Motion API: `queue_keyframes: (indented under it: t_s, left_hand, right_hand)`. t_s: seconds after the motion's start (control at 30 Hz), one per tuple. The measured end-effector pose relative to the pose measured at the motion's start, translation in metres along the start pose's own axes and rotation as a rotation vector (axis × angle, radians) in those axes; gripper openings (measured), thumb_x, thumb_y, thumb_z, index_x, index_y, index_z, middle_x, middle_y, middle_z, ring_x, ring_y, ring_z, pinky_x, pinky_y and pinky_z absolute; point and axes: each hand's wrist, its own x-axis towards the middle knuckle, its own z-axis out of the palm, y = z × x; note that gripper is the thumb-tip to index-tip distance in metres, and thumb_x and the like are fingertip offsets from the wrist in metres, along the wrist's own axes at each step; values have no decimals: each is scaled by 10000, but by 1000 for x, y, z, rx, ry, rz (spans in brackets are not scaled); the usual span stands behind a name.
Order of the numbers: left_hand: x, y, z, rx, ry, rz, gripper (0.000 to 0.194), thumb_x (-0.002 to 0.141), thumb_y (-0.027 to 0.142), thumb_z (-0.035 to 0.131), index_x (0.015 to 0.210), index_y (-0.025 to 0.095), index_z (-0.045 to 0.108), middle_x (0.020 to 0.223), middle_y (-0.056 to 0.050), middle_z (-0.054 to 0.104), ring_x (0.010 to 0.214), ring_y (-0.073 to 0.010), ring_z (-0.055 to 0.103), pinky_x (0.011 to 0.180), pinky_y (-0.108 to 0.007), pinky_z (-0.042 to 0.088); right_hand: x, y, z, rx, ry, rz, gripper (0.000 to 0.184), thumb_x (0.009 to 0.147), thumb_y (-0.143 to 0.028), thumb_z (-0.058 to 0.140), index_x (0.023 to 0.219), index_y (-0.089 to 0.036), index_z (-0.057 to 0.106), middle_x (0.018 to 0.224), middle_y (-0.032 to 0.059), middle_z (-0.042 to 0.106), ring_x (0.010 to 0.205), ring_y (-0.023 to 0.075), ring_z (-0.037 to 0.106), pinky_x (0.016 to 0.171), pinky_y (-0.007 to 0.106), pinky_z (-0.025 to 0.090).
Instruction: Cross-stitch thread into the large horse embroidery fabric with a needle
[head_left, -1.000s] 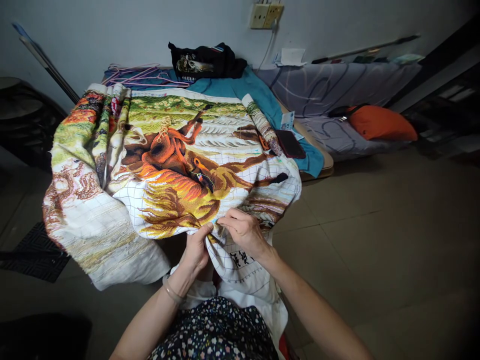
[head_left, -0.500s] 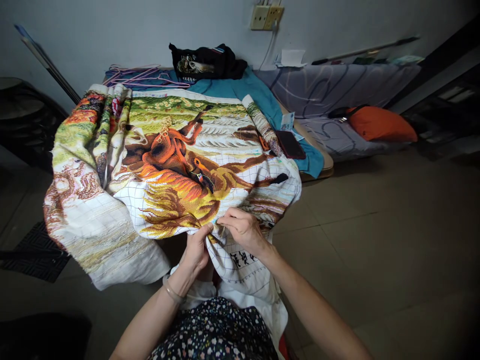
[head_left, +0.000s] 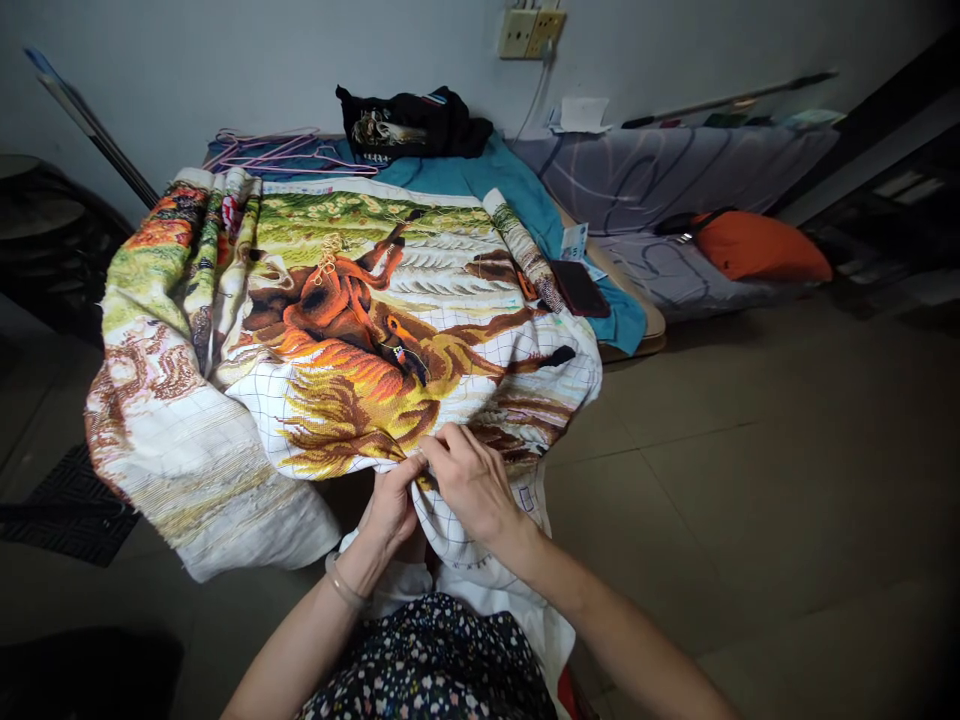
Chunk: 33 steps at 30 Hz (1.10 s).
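A large cross-stitch cloth (head_left: 360,390), stitched with brown and orange horses on a gridded white ground, spreads before me and drapes toward my lap. My left hand (head_left: 394,500) pinches its near edge, thumb on top and the other fingers underneath. Right beside it, my right hand (head_left: 469,480) is closed over the cloth with the fingertips together at the left thumb. Whatever is between those fingertips is hidden; a needle cannot be made out. A tangle of pale yellow thread (head_left: 327,258) lies on the stitched horse farther up.
Rolled cloth ends stand at left, and another roll (head_left: 525,250) lies at right beside a dark phone (head_left: 581,288). Pink hangers (head_left: 300,150) and a black printed bag (head_left: 412,125) sit at the back. An orange cushion (head_left: 757,247) rests on the grey-covered seat.
My right hand has shifted a little left and turned over, so its back now faces up and its fingers meet my left thumb. The left hand keeps its pinch.
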Motion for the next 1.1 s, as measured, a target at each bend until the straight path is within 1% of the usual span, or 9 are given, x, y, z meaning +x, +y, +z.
queue_keyframes:
  t_s: [0.13,0.27,0.37,0.43,0.53,0.67,0.77,0.87,1.1]
  left_hand:
    - [0,-1,-3,-1,1,36,277,555,132,781,809,178,680,770,17,698,761,-152,638,821,-285,476]
    - [1,0,-3,5,-2,15,173,572,173,791,662,158,644,639,17,658,686,-144,631,786,-282,491]
    - [0,2,1,7,-6,-30,242,606,217,792,809,149,681,715,-21,695,782,-197,664,852,-349,490]
    - [1,2,3,-5,-5,-25,346,613,202,791,939,164,683,833,-35,723,859,-207,667,899,-364,476]
    - [2,2,3,-12,-12,-23,351,632,191,779,970,174,684,880,-32,731,869,-197,668,912,-353,470]
    - [2,2,2,0,11,-33,290,623,188,782,897,151,693,817,-30,732,755,-170,664,814,-319,491]
    - [2,2,2,8,34,-35,276,605,191,793,856,137,692,759,-23,722,696,-159,656,749,-301,488]
    - [2,2,3,-4,39,-38,310,597,182,799,884,141,690,755,-17,721,687,-155,656,749,-295,483]
    - [3,0,0,-19,39,-37,362,600,172,798,943,150,687,769,-21,724,730,-162,667,791,-296,483]
  right_hand:
    - [5,-8,-2,67,61,-42,147,882,-104,492,824,-180,602,972,116,591,899,217,527,616,264,414]
    - [10,-2,-21,798,127,-70,133,936,-151,419,865,-188,526,789,34,616,685,133,579,592,238,457]
    - [13,11,-44,1322,359,113,72,961,-228,413,905,-219,458,616,-59,541,466,85,487,529,225,464]
    - [14,20,-52,1437,548,164,59,949,-254,451,897,-224,455,598,-80,524,451,77,470,617,270,507]
    - [9,32,-43,1378,547,195,79,925,-265,505,871,-213,480,648,-64,576,520,82,538,726,303,507]
    - [-5,36,-17,1149,167,301,115,940,-277,461,854,-206,486,566,-67,554,422,76,477,480,202,394]
    - [-11,33,-7,857,-19,236,121,913,-212,468,856,-186,572,531,-52,537,460,91,489,505,205,374]
    - [-12,28,-5,682,-53,171,193,883,-156,472,886,-175,663,612,-10,627,551,110,561,585,216,397]
    - [-11,25,0,581,-15,174,247,873,-137,483,933,-188,717,801,37,736,650,128,650,636,206,420]
